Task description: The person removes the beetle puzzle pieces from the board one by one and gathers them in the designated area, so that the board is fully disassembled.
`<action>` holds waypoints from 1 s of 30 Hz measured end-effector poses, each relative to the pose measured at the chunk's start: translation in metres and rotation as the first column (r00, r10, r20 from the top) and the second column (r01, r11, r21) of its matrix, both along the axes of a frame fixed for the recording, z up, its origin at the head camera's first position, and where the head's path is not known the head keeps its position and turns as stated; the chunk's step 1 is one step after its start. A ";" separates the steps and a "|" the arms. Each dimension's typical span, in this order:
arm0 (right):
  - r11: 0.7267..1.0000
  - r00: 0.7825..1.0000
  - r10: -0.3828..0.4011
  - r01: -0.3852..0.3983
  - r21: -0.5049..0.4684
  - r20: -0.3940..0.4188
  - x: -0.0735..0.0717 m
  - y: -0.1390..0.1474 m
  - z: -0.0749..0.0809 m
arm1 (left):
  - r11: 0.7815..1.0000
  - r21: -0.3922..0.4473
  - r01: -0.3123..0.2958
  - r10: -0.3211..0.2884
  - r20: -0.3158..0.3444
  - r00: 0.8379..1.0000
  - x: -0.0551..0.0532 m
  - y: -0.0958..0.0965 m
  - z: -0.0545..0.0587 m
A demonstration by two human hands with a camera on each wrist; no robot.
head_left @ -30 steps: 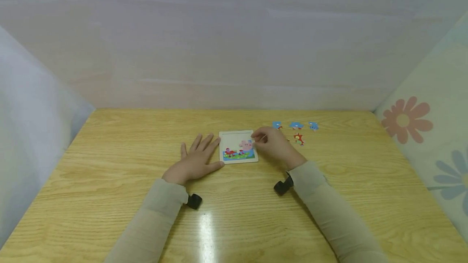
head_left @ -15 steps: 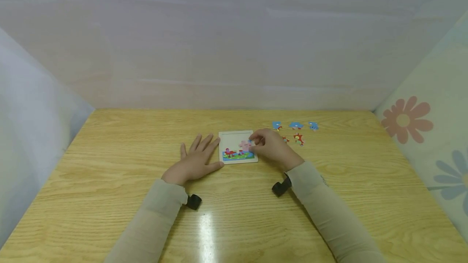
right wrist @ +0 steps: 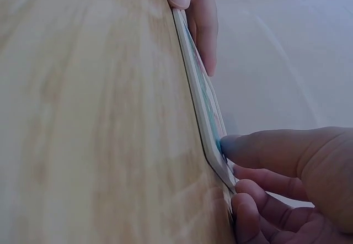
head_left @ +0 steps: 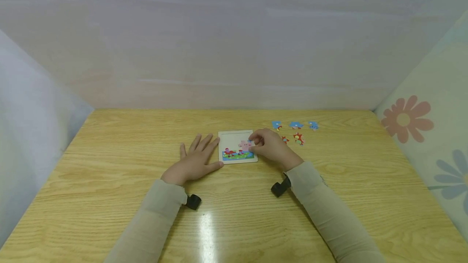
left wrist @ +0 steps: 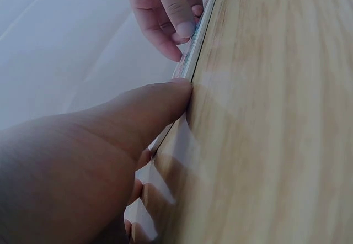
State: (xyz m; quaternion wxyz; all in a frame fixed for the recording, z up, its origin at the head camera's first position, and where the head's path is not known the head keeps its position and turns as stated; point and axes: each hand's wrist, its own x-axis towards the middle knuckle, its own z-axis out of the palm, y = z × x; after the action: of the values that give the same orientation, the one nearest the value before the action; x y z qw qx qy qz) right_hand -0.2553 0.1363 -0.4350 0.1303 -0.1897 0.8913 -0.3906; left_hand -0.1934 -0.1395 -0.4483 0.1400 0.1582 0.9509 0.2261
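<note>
A small square puzzle tray point(head_left: 236, 133) with a pale wooden frame lies on the table. Green-and-blue puzzle pieces point(head_left: 234, 156) with red figures line its near side. A pink pig-face puzzle piece point(head_left: 244, 145) sits above them at the right. My right hand point(head_left: 272, 145) pinches this pig-face piece at its right edge between thumb and forefinger, its other fingers curled. Spread flat, my left hand point(head_left: 193, 161) rests on the table, its thumb and forefinger touching the tray's left edge. In the right wrist view, the right thumb point(right wrist: 259, 147) lies on the tray's picture surface.
Several loose puzzle pieces lie right of the tray, among them a blue piece point(head_left: 295, 125) and a red piece point(head_left: 298, 138). A pale cloth wall point(head_left: 234, 52) rises behind the wooden table point(head_left: 128, 141). Black wrist cameras sit below both hands.
My right hand has shifted slightly left over the tray's right edge, uncovering a loose red piece beside it. The pig-face piece has moved very little, and my left hand stays in place.
</note>
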 end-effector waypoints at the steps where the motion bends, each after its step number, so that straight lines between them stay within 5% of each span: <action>1: 1.000 1.000 0.001 -0.001 -0.001 0.000 0.000 0.000 0.000 | 1.000 0.001 0.000 0.000 0.000 1.000 0.000 0.000 0.000; 30: 0.999 0.999 -0.043 0.043 -0.022 0.009 0.002 -0.002 0.001 | 1.000 0.002 0.009 -0.009 -0.001 1.000 0.000 0.000 0.001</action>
State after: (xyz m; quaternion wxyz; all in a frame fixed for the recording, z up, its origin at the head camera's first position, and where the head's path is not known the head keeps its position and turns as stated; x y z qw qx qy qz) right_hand -0.2533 0.1348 -0.4337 0.1236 -0.1704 0.8903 -0.4038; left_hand -0.1936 -0.1393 -0.4469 0.1402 0.1626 0.9501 0.2263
